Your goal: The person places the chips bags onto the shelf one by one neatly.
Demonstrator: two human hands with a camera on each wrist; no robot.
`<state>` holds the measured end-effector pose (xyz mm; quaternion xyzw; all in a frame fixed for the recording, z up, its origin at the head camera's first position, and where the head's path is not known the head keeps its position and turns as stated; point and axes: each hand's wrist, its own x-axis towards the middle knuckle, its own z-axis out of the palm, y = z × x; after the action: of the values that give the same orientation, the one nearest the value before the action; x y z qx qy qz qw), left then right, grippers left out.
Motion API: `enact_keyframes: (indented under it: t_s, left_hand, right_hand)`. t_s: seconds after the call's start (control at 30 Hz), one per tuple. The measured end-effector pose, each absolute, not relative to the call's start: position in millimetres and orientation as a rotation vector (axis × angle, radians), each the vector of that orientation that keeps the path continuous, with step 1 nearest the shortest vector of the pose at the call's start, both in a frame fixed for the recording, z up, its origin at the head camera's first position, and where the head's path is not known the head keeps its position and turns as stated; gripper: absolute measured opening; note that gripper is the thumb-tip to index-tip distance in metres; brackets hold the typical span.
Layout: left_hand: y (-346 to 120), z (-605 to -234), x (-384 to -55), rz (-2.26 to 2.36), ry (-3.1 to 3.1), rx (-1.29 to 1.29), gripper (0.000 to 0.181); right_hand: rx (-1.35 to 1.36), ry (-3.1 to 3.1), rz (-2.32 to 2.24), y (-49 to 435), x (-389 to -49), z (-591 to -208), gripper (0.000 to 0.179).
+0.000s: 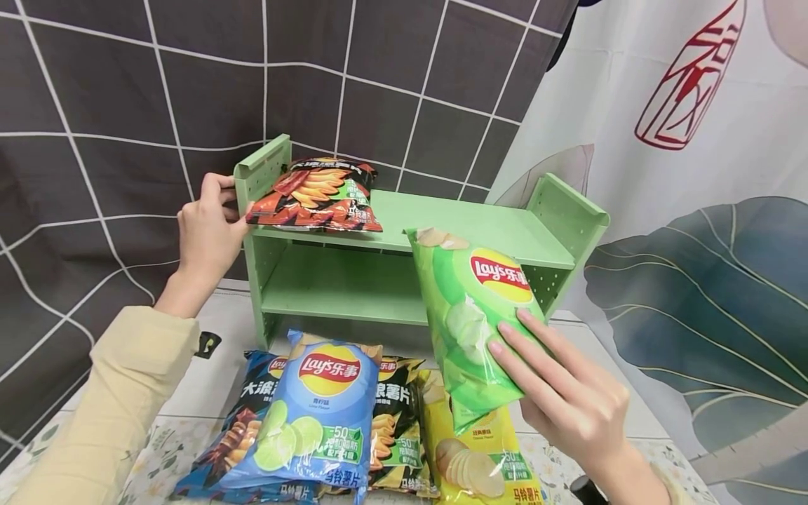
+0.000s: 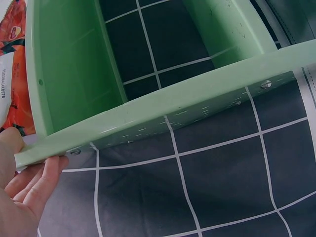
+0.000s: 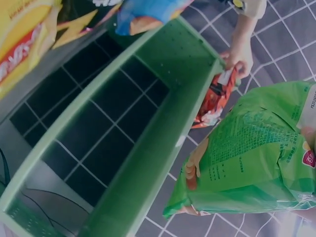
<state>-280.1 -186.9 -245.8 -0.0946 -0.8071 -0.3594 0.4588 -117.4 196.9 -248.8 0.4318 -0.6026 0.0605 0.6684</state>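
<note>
My left hand (image 1: 211, 228) holds the left side panel of a green two-tier shelf (image 1: 467, 217); the left wrist view shows fingers (image 2: 42, 185) along the panel's outer face. The thumb is close to a red bag of chips (image 1: 322, 196) lying on the top tier at the left end. In my right hand (image 1: 577, 400) is a green bag of chips (image 1: 473, 322), tilted, in front of the shelf's right half. Its fingers lie across the bag's printed front, while the thumb is hidden behind it. The right wrist view shows the back of this green bag (image 3: 252, 153).
In front of the shelf lie a light blue bag of chips (image 1: 312, 414), a dark blue bag (image 1: 227, 428) partly under it, a black bag (image 1: 394, 428) and a yellow bag (image 1: 476, 456). A dark checked cloth (image 1: 208, 91) hangs behind the shelf.
</note>
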Motion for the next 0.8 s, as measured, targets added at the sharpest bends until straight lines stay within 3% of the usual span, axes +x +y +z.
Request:
enact_keyframes:
  t_s: [0.8]
  left_hand:
    - [-187.1,-245.6,-279.7,-0.891,-1.996,-0.227,0.035]
  right_hand:
    - [0.964,-1.455,0.051,183.3,-154.0,-221.4,0.029]
